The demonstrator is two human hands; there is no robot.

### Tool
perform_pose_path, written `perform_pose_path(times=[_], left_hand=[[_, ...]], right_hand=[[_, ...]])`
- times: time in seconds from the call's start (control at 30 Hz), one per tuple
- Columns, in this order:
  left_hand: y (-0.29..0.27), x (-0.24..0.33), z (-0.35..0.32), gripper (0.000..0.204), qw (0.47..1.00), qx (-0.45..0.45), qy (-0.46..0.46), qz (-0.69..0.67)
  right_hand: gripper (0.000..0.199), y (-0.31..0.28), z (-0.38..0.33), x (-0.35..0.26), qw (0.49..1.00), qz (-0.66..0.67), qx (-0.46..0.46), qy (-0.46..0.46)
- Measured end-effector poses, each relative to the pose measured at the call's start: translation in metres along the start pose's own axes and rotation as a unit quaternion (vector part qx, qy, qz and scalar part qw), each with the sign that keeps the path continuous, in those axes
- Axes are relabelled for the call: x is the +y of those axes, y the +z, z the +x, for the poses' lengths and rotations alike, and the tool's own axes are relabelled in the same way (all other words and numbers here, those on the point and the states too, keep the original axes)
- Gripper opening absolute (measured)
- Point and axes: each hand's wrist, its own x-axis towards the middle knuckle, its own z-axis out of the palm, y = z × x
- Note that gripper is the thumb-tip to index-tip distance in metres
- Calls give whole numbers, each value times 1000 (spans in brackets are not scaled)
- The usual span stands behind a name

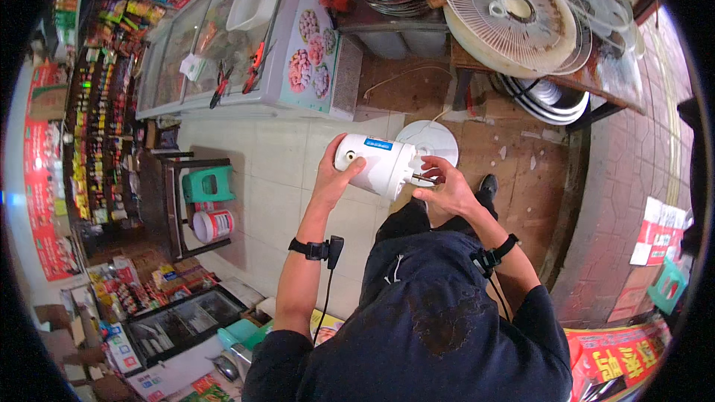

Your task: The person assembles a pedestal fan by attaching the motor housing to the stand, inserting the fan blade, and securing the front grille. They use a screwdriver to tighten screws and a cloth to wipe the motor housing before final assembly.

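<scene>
Ahead, at twelve o'clock, a white cylinder is gripped by the left hand, apparently so its three-o'clock end is left free for the right hand (curled; whether anything is pinched cannot be told).

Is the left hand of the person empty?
No, the left hand holds the white cylindrical housing around its rounded body.
</scene>
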Motion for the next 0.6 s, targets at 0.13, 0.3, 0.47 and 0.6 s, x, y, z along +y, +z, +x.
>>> perform_pose_path(times=[0.13, 0.3, 0.47, 0.6], left_hand=[[1, 5, 1, 84, 1000, -1, -3, -21], [-2, 6, 7, 84, 1000, -20, 4, -23], [-2, 8, 11, 89, 999, -26, -20, -24], [-1, 8, 8, 93, 999, -6, -22, -30]], right_hand=[[51, -5, 10, -25, 988, -118, -56, -78], [42, 9, 25, -45, 974, -197, -110, -33], [44, 16, 33, -49, 968, -205, -147, 6], [43, 15, 39, -48, 962, -235, -143, 12]])
